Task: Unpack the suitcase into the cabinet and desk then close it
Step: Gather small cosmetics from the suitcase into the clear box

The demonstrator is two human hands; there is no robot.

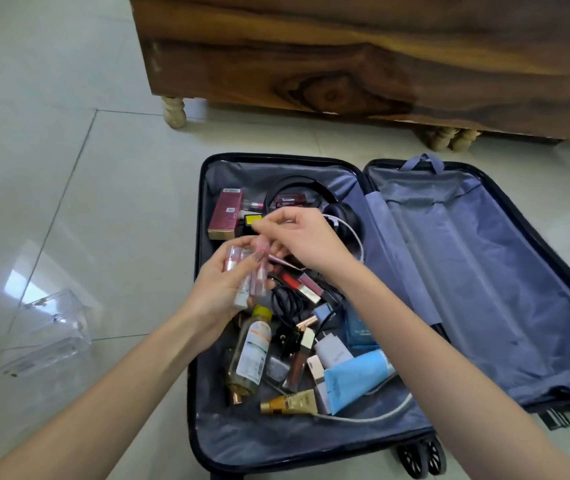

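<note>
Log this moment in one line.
phase: unpacking | left hand: holds small tubes | right hand: at tubes, grip unclear | suitcase: open, not emptied

The suitcase (484,271) lies open on the floor, its two halves side by side. A piece of furniture (311,53) stands behind it, and a plastic container (48,337) lies on the floor to its left. In the left half, headphones (342,216) lie at the far end with a carton (224,213) to their left. A bottle (250,355), with a tube (356,375) to its right, lies nearer. Over this half the left hand (221,289) holds small tubes (242,271), the right hand (304,237) just behind.
</note>
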